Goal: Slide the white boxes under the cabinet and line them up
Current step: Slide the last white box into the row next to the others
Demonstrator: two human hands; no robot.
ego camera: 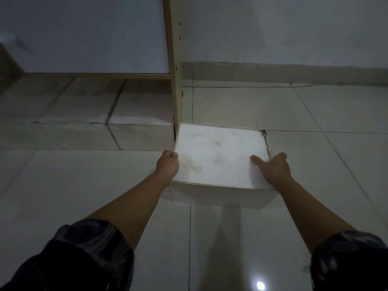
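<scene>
A white box (218,158) sits on the floor tiles just right of the cabinet's side panel (176,59), its far left corner close to the panel's foot. My left hand (168,164) grips the box's left edge. My right hand (273,168) holds the right edge with the thumb lying on the lid. The lid shows faint stains and a torn far right corner. Under the cabinet, left of the panel, two white boxes (84,114) stand side by side, their fronts in one line, the nearer one (140,120) against the panel.
Pale glossy floor tiles (84,196) stretch around the box. A grey skirting (283,73) runs along the wall at the right. The cabinet's white door (84,34) hangs above the gap. A lamp reflection glows on the floor at the lower right.
</scene>
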